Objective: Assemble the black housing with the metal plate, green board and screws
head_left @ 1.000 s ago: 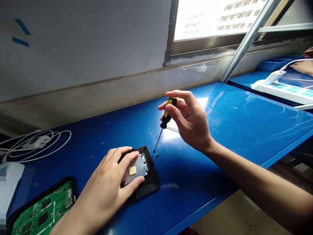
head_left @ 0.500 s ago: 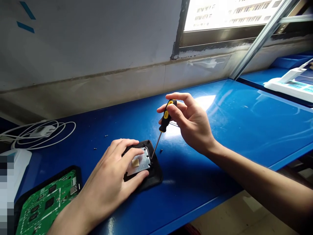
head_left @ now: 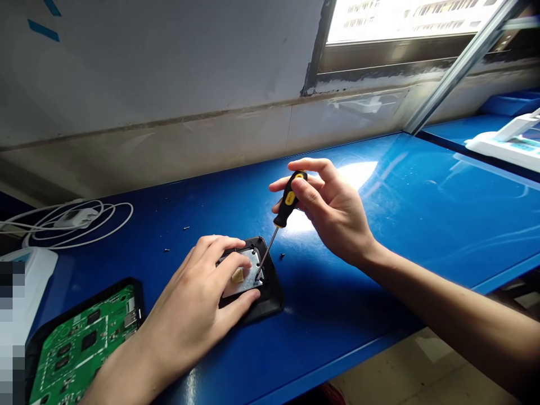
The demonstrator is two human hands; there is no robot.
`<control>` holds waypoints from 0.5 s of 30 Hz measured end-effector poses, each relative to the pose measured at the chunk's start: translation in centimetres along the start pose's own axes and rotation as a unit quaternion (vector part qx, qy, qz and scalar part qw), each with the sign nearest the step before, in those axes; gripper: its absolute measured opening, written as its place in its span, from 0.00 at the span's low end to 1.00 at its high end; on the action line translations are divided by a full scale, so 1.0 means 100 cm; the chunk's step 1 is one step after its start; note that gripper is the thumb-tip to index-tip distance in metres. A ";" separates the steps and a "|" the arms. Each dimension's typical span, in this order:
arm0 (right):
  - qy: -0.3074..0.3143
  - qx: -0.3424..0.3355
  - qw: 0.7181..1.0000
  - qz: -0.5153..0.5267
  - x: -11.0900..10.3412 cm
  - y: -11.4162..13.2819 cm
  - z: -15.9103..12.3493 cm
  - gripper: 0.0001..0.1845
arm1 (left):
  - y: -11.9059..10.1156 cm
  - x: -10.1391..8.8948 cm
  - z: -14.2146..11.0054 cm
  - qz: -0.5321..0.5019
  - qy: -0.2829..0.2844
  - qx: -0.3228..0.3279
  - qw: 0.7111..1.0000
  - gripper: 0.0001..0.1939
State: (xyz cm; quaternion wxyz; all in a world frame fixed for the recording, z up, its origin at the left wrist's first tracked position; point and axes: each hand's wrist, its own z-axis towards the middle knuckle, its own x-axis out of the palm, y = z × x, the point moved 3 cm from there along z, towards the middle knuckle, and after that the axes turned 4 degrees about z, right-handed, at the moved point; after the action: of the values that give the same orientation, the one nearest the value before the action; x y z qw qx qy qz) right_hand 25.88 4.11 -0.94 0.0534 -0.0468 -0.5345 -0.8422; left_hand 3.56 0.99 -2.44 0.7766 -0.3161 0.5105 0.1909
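My right hand (head_left: 337, 216) grips a screwdriver (head_left: 290, 199) with a black and yellow handle, thumb and fingers closed round it. Its thin shaft slants down to the left, and the tip rests at the right part of a silver metal plate (head_left: 254, 260). That plate lies inside a small black plastic housing (head_left: 273, 298) and carries a pale yellowish square pad (head_left: 238, 275). My left hand (head_left: 198, 287) holds the housing against the table, fingers over the far side and thumb along the near side. It covers the housing's left part.
Small loose screws (head_left: 282, 256) lie on the blue table (head_left: 422, 225). A green circuit board (head_left: 88, 337) in a black frame sits at the lower left, below a coiled white cable (head_left: 122, 225). A white power strip (head_left: 502, 143) stands at the far right.
The screwdriver tip has shifted slightly left, from the plate's right edge onto the plate. My left hand stays on the housing. The whole view has shifted a little.
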 end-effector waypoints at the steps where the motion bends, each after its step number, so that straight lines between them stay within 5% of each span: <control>1: 0.002 0.001 1.000 0.007 0.000 -0.001 0.000 0.11 | 0.000 0.000 0.000 0.000 -0.001 0.001 1.000 0.06; 15: 0.009 0.016 1.000 0.021 -0.002 -0.004 0.000 0.12 | 0.000 0.001 -0.001 0.003 0.009 0.002 1.000 0.04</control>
State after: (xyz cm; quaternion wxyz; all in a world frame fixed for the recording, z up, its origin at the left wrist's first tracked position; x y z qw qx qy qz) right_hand 26.02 4.32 -1.34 0.0767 -0.0498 -0.5464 -0.8325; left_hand 3.53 0.97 -2.53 0.7719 -0.3147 0.5189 0.1895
